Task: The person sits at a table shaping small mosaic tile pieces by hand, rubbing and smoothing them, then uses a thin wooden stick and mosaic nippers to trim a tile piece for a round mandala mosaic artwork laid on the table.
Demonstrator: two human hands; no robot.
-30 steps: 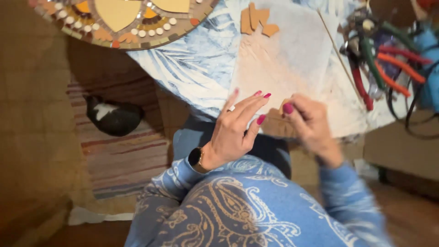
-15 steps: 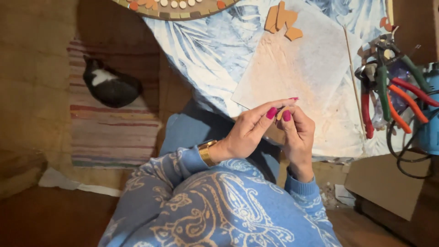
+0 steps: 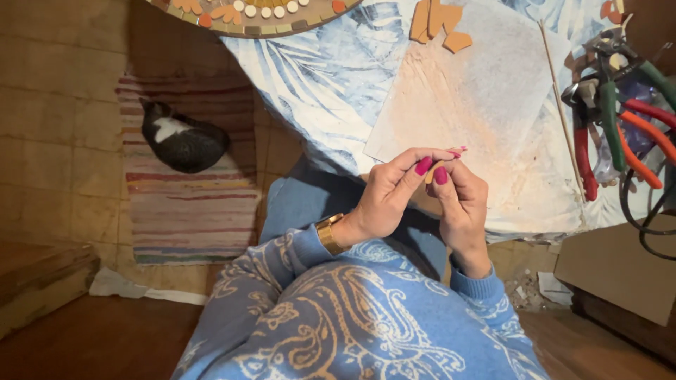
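While both hands pinch a small tan piece [image 3: 429,174] off the table edge [image 3: 422,204], I see left hand [image 3: 391,193], right hand [image 3: 461,204] clear of the pliers [image 3: 605,119].

The left hand [image 3: 389,195] and right hand [image 3: 461,204] meet fingertip to fingertip, pinching a small tan tile fragment [image 3: 431,172] between them — mostly hidden. Just beyond the hands lies a pale dusty tile [image 3: 479,105]; further beyond, orange tile pieces [image 3: 440,21]. Right of the right hand — pliers [image 3: 612,119]. Far left of the left hand, a cat [image 3: 179,141] curls on a striped rug [image 3: 186,211].
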